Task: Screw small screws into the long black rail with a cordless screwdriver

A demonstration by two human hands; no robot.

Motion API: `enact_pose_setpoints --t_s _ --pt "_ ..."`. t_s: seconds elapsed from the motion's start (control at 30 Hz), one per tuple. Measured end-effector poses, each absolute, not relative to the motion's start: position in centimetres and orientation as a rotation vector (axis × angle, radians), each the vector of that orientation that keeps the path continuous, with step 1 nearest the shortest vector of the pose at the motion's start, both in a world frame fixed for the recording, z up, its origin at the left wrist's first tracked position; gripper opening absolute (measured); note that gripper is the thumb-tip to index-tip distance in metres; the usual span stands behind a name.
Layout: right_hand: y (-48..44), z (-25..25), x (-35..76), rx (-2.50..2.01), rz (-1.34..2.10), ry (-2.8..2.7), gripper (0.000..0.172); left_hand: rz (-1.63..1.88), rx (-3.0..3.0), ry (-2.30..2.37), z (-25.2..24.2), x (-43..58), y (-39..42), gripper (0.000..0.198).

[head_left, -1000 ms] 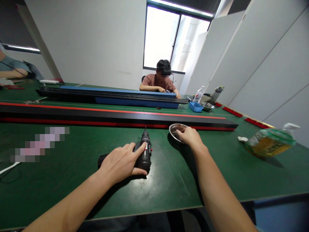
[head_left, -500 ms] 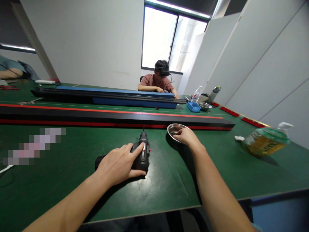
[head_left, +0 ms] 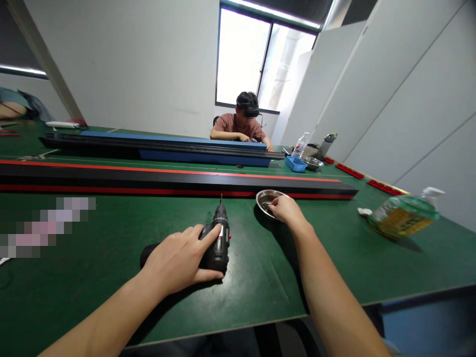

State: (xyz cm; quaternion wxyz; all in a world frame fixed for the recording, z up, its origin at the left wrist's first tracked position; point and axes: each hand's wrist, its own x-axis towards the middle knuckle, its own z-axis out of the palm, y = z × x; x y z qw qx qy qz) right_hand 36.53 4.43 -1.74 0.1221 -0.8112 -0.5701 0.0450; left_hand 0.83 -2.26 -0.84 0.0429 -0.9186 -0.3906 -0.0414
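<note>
My left hand (head_left: 177, 259) lies over a black cordless screwdriver (head_left: 217, 241) that rests on the green table (head_left: 92, 248), fingers wrapped around its body, bit pointing away from me. My right hand (head_left: 285, 210) reaches into a small metal dish (head_left: 265, 197) holding several small dark screws, fingertips pinched together inside it. What the fingertips hold is too small to see. Just beyond both lies a long black bar with red edges (head_left: 167, 179).
A second black and blue bar (head_left: 167, 148) lies farther back. A person sits at the far side of the table. A blue tray (head_left: 295, 163), a metal bowl (head_left: 312, 162) and bottles stand at the far right. A tipped plastic bottle of yellow liquid (head_left: 403, 216) lies at right.
My right hand's fingertips have dipped a little deeper into the dish and pinched together. The left hand stays on the screwdriver. The view has shifted slightly.
</note>
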Motion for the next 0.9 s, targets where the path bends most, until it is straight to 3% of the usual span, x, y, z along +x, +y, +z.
enact_pose_setpoints --t_s 0.2,0.4,0.6,0.73,0.9 --pt "3.9 -1.0 35.7 -2.354 0.119 -1.591 0.015 -0.132 -2.832 -1.173 -0.8 0.6 -2.5 0.096" --pt "4.0 -0.4 35.3 -2.287 0.042 -1.443 0.019 -0.137 -2.850 -1.167 -0.6 0.7 -2.5 0.097" --pt "4.5 0.3 31.0 -1.765 -0.047 -1.528 0.020 -0.136 -2.854 -1.171 -0.8 0.7 -2.6 0.097" --pt "6.3 -1.0 25.7 -1.501 0.217 -1.621 0.013 -0.139 -2.851 -1.168 -0.9 0.6 -2.6 0.098" --pt "10.7 -4.8 22.7 -1.576 0.500 -1.371 0.014 -0.141 -2.856 -1.174 -0.9 0.6 -2.6 0.097"
